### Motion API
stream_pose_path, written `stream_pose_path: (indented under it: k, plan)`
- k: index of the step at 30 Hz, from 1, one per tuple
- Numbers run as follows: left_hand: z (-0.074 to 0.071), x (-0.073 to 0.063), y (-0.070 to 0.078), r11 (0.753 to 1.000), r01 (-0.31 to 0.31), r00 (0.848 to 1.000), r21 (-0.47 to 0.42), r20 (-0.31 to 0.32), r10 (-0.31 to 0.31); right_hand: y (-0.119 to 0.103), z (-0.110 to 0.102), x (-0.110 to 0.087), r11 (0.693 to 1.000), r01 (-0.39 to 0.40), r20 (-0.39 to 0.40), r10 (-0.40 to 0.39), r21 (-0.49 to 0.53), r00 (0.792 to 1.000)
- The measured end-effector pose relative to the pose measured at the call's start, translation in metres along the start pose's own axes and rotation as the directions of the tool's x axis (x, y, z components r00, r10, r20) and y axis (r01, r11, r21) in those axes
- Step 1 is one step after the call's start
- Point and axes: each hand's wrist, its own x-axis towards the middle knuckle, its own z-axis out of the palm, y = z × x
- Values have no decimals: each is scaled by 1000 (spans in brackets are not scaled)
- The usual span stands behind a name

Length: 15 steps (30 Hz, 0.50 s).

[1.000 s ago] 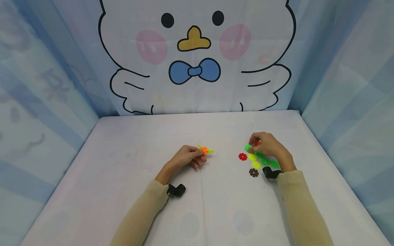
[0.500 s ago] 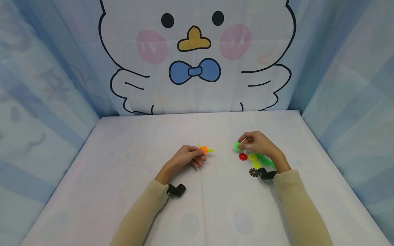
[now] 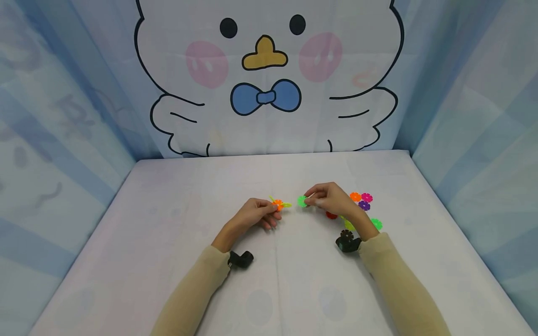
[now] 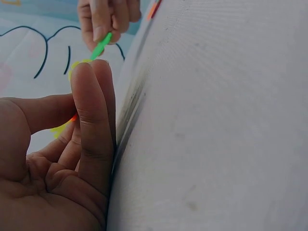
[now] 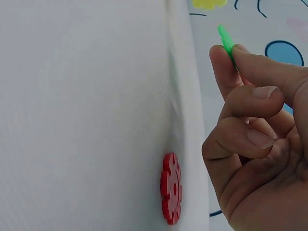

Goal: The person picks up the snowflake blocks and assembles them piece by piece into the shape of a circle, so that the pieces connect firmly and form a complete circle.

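an orange disc (image 3: 278,205) was pinched in the left hand (image 3: 258,213), between thumb and fingertips, with two yellow petals (image 3: 287,205) set against it; how they were joined could not be made out. one petal was pointed right, towards the right hand (image 3: 334,200), the other up and to the left. in the right hand a green disc (image 3: 302,201) was pinched by its edge, the other fingers being curled. no long axis was given by its round shape; its face was turned to the head camera, and from the right wrist it was seen nearly edge-on, slanted.

compared with a second earlier, the right hand had been brought leftward from the pile, while the left hand was kept in place. the green disc was now held between the two hands, near the petals but apart from them.

under the right forearm a red disc (image 3: 331,215) was partly hidden. beyond it, a loose orange disc (image 3: 355,197), a pink disc (image 3: 367,198) and a purple disc (image 3: 364,206) had been uncovered on the table (image 3: 210,280).
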Motion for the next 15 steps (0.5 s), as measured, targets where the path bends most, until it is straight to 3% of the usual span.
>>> stream_pose_path:
  k: [15]
  plan:
    - [-1, 1, 0, 1000, -12, 1000, -7, 3, 12, -2, 13, 4, 998, -13, 53, 10, 60, 999]
